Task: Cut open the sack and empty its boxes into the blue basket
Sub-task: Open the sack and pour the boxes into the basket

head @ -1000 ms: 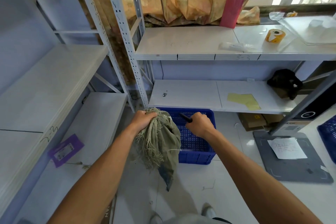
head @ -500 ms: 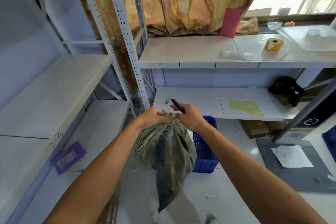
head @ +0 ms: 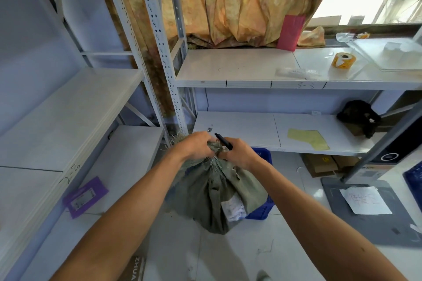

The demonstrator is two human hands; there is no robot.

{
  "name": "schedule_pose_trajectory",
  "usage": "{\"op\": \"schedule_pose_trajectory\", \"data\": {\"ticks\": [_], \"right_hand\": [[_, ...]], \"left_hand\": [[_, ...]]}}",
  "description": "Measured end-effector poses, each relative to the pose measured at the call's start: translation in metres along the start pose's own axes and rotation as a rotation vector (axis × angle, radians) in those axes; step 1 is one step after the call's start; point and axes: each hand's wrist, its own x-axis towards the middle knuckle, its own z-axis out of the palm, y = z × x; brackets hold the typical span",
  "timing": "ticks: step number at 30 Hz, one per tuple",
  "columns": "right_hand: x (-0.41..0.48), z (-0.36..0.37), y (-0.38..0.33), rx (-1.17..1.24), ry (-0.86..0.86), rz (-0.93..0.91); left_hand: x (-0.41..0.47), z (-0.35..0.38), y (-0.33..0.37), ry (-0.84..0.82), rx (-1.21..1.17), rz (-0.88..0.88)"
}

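**Sack gripped at its neck above the blue basket**

The fingers (head: 206,143) of the left hand (head: 194,146) are closed around the bunched, frayed neck of the grey-green sack (head: 217,196). The right hand (head: 237,154) is closed too: a dark-handled cutter (head: 223,141) is clasped in it, its tip pointing up and to the left, while the lower fingers are pressed against the same gathered cloth. The two hands are held just beside each other at the neck. The sack is hung below them, clear of the floor (head: 251,253), with a white printed label (head: 234,209) seen on its lower right side. Most of the blue basket (head: 265,207) is hidden behind the sack; only its right edge and a corner are shown, on the floor beneath the lower shelf (head: 251,130). A purple card (head: 85,196) is lain on the left shelf.
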Motion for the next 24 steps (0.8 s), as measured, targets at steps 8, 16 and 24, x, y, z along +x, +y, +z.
{"op": "schedule_pose_trajectory", "data": {"ticks": [8,16,24], "right_hand": [[-0.012,0.000,0.005,-0.018,0.156,-0.053],[-0.021,-0.010,-0.007,0.214,0.274,-0.041],[-0.022,-0.020,-0.009,0.274,0.296,-0.019]], "left_hand": [[-0.010,-0.007,0.007,0.167,-0.069,0.050],[-0.009,-0.022,-0.002,0.447,0.069,-0.026],[-0.013,-0.031,-0.006,0.506,-0.337,-0.009]]}}
